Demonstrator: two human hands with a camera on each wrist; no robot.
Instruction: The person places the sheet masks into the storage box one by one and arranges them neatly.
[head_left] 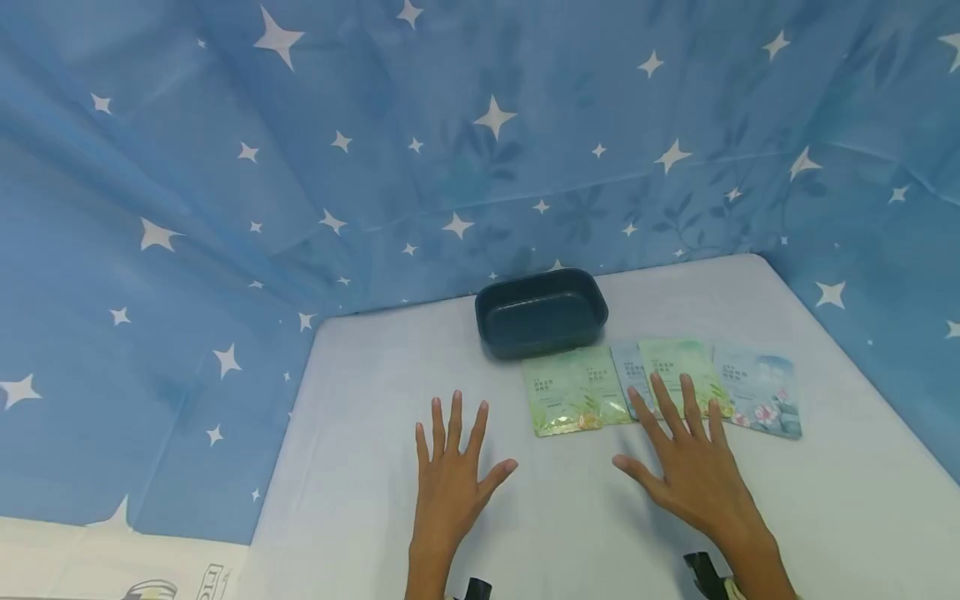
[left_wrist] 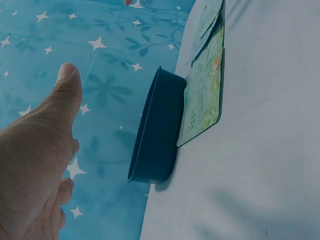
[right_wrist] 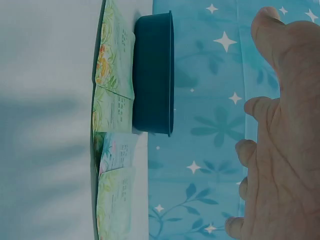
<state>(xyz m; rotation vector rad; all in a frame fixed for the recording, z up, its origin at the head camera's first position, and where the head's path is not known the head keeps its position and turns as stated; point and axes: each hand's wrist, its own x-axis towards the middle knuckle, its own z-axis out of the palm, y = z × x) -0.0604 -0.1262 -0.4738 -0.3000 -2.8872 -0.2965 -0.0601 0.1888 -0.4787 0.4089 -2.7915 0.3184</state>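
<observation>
My left hand (head_left: 447,496) hovers over the white table with its fingers spread, holding nothing. To the right, my right hand (head_left: 693,475) is spread the same way, also holding nothing; in the head view its fingertips overlap the lower edge of the packets. Several flat packets lie in an overlapping row: a green packet (head_left: 558,396) at the left end, another green packet (head_left: 678,362) further right, and a blue floral packet (head_left: 772,396) at the right end. Behind the row's left part stands a dark teal rectangular bin (head_left: 540,312), which shows nothing inside.
A white cloth covers the table (head_left: 360,433). Blue curtain (head_left: 420,175) with white stars hangs behind and along both sides. At the lower left lies a pale printed cloth or sheet (head_left: 75,558). Dark straps (head_left: 705,575) sit at my wrists.
</observation>
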